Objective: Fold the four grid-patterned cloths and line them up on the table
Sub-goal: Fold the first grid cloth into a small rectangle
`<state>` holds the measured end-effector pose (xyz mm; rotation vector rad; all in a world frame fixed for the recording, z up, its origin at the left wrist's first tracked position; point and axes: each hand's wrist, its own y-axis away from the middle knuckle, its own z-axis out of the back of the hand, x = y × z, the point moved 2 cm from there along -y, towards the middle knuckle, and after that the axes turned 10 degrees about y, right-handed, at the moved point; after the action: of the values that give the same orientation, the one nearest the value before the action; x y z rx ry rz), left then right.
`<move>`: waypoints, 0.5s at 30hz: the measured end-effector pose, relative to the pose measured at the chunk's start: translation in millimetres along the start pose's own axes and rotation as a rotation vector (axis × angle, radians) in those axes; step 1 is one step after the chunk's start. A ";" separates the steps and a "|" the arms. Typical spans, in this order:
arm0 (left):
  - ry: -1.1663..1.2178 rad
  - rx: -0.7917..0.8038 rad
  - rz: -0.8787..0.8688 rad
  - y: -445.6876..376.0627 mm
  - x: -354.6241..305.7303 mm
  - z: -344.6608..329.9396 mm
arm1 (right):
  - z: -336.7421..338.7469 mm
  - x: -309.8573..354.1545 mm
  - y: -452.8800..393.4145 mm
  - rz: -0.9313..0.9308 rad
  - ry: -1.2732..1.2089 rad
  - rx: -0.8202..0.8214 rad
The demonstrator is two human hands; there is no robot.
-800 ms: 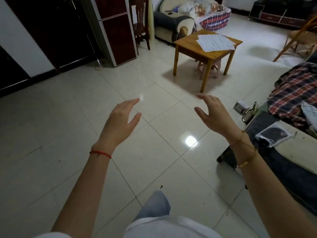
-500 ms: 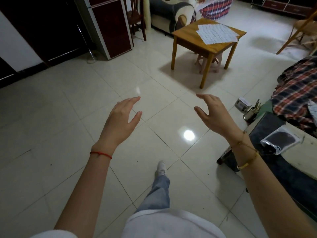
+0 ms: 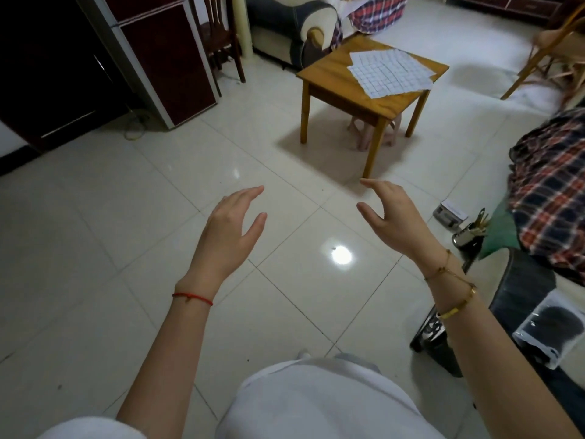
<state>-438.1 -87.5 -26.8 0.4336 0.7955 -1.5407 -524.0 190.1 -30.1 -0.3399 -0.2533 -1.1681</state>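
- Small wooden table now nearer than 0.8 s ago; approach underway, folding not started.
- White grid-patterned cloths lie unfolded, overlapping, on it.
- Left hand, right hand: fingers relaxed, spread, holding nothing.

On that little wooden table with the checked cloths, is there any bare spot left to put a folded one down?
Yes. The cloths lie spread over the table's far right part, one corner hanging past the near edge. Bare wood shows along the left side, toward the sofa, and at the near corner above the front leg. Both hands, left and right, are empty above the floor.
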 end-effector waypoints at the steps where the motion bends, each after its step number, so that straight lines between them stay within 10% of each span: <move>1: 0.000 0.009 -0.004 -19.8 5.1 -0.8 | -1.0 -3.8 -16.9 -0.010 0.002 -0.005; 15: -0.011 0.087 -0.036 -319.3 79.4 -60.4 | -32.4 -117.4 -273.4 -0.096 -0.007 0.005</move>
<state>-771.0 -109.7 -49.9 0.4766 0.7335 -1.6147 -820.8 181.7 -67.7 -0.3306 -0.2804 -1.2607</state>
